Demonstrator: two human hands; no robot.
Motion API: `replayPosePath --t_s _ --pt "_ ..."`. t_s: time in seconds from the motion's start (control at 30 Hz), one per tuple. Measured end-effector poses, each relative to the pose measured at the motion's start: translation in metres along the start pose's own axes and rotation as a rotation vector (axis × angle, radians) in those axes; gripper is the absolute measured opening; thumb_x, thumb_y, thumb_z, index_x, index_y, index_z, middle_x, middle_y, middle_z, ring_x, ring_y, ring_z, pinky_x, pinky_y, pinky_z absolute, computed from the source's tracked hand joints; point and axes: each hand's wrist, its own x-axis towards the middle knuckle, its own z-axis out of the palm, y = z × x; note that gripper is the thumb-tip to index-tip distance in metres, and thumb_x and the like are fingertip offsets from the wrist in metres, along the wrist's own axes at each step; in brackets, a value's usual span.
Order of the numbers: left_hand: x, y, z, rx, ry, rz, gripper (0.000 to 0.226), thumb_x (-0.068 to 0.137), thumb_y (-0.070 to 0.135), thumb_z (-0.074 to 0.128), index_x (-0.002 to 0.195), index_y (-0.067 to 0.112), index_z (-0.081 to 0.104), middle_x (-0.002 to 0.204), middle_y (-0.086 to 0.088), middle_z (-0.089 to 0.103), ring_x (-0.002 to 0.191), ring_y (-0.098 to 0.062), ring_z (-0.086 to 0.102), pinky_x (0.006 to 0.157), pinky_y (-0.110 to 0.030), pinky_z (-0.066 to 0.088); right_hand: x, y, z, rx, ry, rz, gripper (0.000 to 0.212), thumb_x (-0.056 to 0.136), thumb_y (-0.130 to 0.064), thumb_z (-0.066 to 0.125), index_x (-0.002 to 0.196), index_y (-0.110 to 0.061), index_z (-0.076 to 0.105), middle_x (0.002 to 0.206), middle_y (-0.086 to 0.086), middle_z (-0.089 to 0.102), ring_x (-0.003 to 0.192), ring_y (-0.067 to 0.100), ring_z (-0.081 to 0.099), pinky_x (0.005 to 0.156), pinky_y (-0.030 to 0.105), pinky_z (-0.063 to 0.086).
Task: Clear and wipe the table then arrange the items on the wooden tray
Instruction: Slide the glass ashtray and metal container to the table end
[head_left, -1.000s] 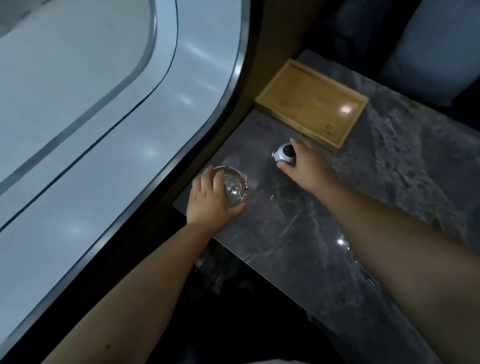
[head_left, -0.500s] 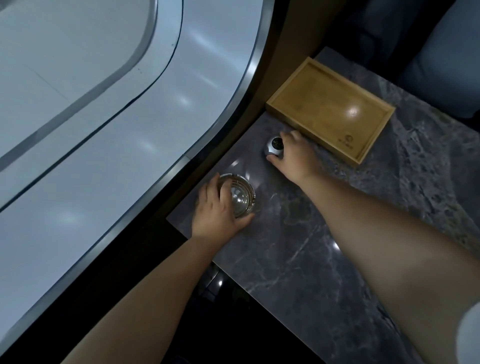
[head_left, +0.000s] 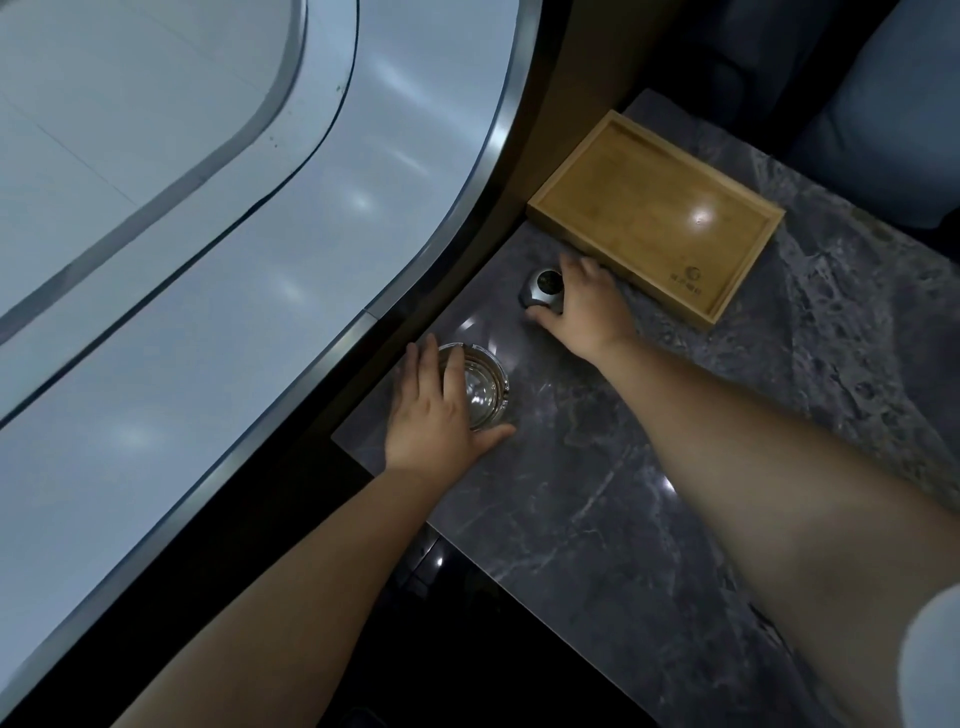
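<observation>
A round glass ashtray (head_left: 485, 387) stands near the left corner of the dark marble table (head_left: 597, 493). My left hand (head_left: 434, 410) grips it, fingers over its left rim and thumb under its near side. A small silver, rounded gadget with a dark round face (head_left: 543, 291) rests on the table just in front of the wooden tray (head_left: 657, 218). My right hand (head_left: 584, 312) is closed around the gadget's right side. The tray sits at the table's far left corner with nothing in it.
A glossy curved white surface with a metal rim (head_left: 457, 208) runs along the table's left side. Dark blue upholstered seating (head_left: 883, 104) lies beyond the far edge. Below the table's near-left edge is a dark floor gap (head_left: 415, 571).
My right hand has slid the silver gadget to the left, closer to the tray's near-left corner. My left hand stays on the ashtray. The camera has shifted.
</observation>
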Motion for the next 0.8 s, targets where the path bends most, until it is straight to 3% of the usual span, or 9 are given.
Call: replayPosePath --t_s 0.17,0.3,0.47,0.6,0.7,0.8 --pt "0.001 0.01 -0.022 0.015 0.07 0.115 0.097 0.078 0.072 0.046 0.148 0.008 0.022 0.157 -0.018 0.017 0.147 -0.031 0.011 0.115 -0.04 0.003 -0.031 0.003 -0.032 0.006 0.04 -0.011 0.076 0.088 -0.05 0.057 0.144 -0.006 0.03 0.145 0.014 0.037 0.133 0.032 0.034 0.105 0.04 0.034" --pt "-0.001 0.022 -0.037 0.025 0.08 0.199 0.088 0.081 0.065 0.04 0.143 0.004 0.032 0.151 -0.018 0.034 0.142 -0.034 0.026 0.117 -0.046 0.019 -0.083 0.011 -0.055 0.04 0.073 -0.008 0.07 0.09 -0.045 0.055 0.141 -0.002 0.034 0.142 0.017 0.041 0.13 0.032 0.037 0.104 0.038 0.032" --pt "-0.005 0.062 -0.05 0.057 0.037 0.348 0.08 0.08 0.061 0.042 0.136 0.003 0.043 0.136 -0.018 0.049 0.127 -0.037 0.044 0.104 -0.049 0.038 -0.158 0.045 -0.076 -0.013 0.102 0.057 0.07 0.088 -0.051 0.051 0.136 -0.001 0.043 0.134 0.018 0.049 0.124 0.034 0.046 0.102 0.045 0.042" --pt "-0.011 0.117 -0.049 0.084 -0.003 0.512 0.07 0.078 0.058 0.048 0.127 0.008 0.051 0.12 -0.014 0.059 0.106 -0.036 0.054 0.089 -0.045 0.045 -0.217 0.076 -0.1 -0.025 0.138 0.171 0.074 0.086 -0.057 0.036 0.137 -0.004 0.042 0.137 0.017 0.047 0.126 0.034 0.044 0.106 0.044 0.038" --pt "-0.02 0.163 -0.042 0.076 -0.028 0.651 0.069 0.076 0.057 0.044 0.124 0.009 0.054 0.119 -0.012 0.06 0.105 -0.035 0.056 0.085 -0.044 0.047 -0.265 0.106 -0.112 -0.041 0.207 0.24 0.068 0.086 -0.05 0.043 0.131 0.0 0.049 0.13 0.019 0.053 0.118 0.036 0.051 0.103 0.043 0.041" --pt "-0.032 0.211 -0.03 0.071 -0.041 0.793 0.067 0.078 0.056 0.045 0.123 0.008 0.055 0.119 -0.011 0.06 0.108 -0.034 0.056 0.089 -0.044 0.046 -0.315 0.138 -0.122 -0.056 0.236 0.338 0.067 0.086 -0.05 0.043 0.131 0.0 0.049 0.131 0.019 0.053 0.122 0.035 0.048 0.107 0.042 0.034"
